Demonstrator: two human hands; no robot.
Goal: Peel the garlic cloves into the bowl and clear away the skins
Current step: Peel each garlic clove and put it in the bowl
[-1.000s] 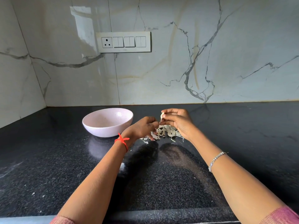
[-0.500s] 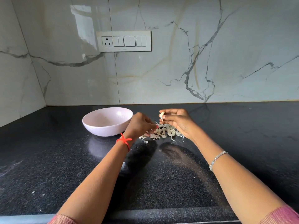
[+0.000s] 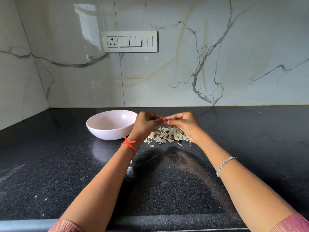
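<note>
Head view, left hand (image 3: 145,125) and right hand (image 3: 186,126) pinching garlic clove (image 3: 165,121), axis hidden

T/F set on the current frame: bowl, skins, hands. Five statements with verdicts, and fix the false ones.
1. The pale pink round bowl stands left of the pile of papery garlic skins. True.
2. The skins lie inside the bowl. False: they lie on the black speckled countertop beside it.
3. The left hand and right hand pinch a small pale garlic clove between their fingertips. True.
4. Both hands rest flat on the countertop. False: they are raised above the skins.
5. A red thread is tied on the right wrist. False: it is on the left wrist.
</note>
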